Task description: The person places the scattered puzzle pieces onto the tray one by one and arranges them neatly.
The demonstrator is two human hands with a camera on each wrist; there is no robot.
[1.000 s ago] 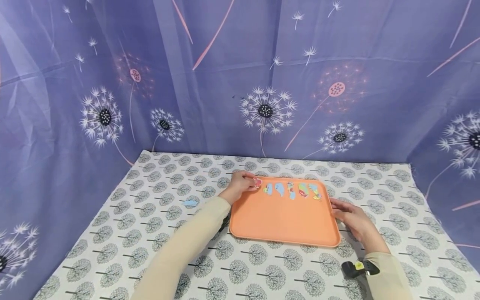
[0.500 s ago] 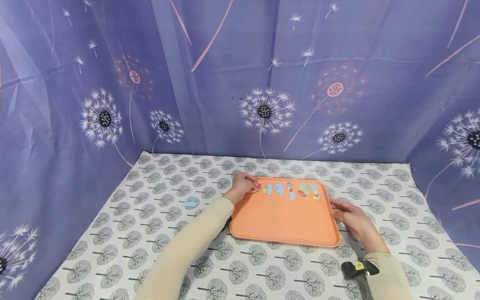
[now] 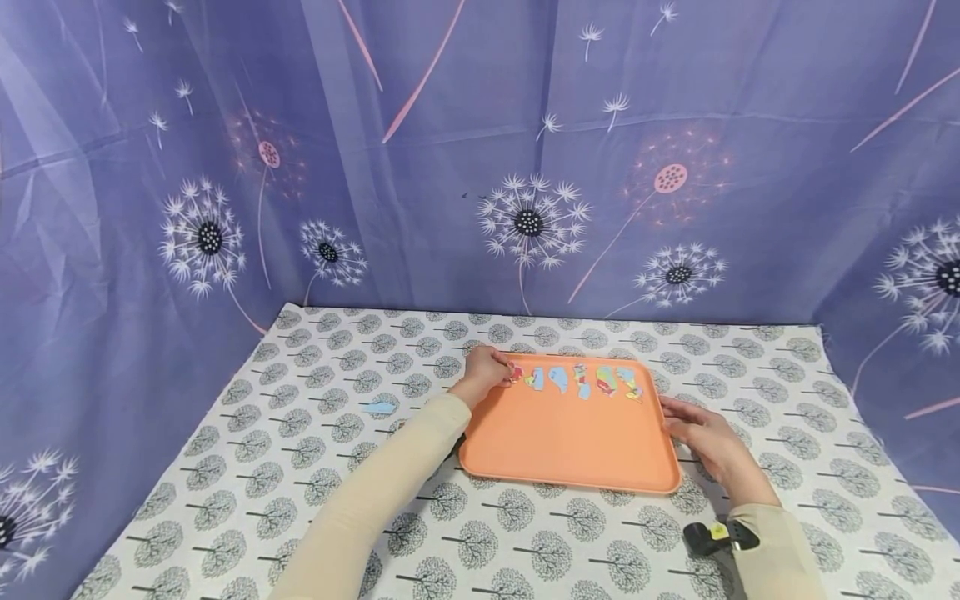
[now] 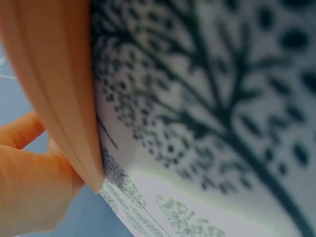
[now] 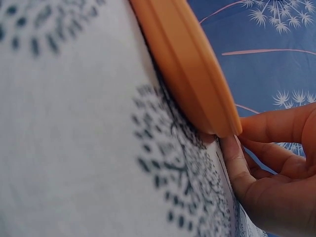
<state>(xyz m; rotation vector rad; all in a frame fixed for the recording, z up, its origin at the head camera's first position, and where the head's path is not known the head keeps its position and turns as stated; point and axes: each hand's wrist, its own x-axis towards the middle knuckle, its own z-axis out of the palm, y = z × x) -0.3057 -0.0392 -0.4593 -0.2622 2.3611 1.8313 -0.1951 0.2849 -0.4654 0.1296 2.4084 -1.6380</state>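
Note:
An orange tray (image 3: 570, 442) lies on the tree-print cloth. Along its far edge runs a row of several flat, irregular puzzle pieces (image 3: 558, 380) in blue, green, yellow and red. At the left end of that row is a mostly red puzzle piece (image 3: 516, 372), its left side covered by the fingertips of my left hand (image 3: 486, 371), which pinch it at the tray's far left corner. My right hand (image 3: 708, 442) holds the tray's right rim. In the right wrist view, thumb and fingers meet at the orange rim (image 5: 190, 64). The tray's side wall (image 4: 64, 89) partly hides my left hand in its wrist view.
A light-blue puzzle piece (image 3: 380, 407) lies on the cloth (image 3: 300, 450) left of the tray. A sliver of orange-red (image 3: 402, 424) shows beside my left sleeve. The purple dandelion curtain (image 3: 420, 208) hangs behind the cloth's far edge.
The red puzzle piece has come down onto the tray, left of the row, and turned slightly. My left hand has shifted a little with it. My right hand stays at the rim.

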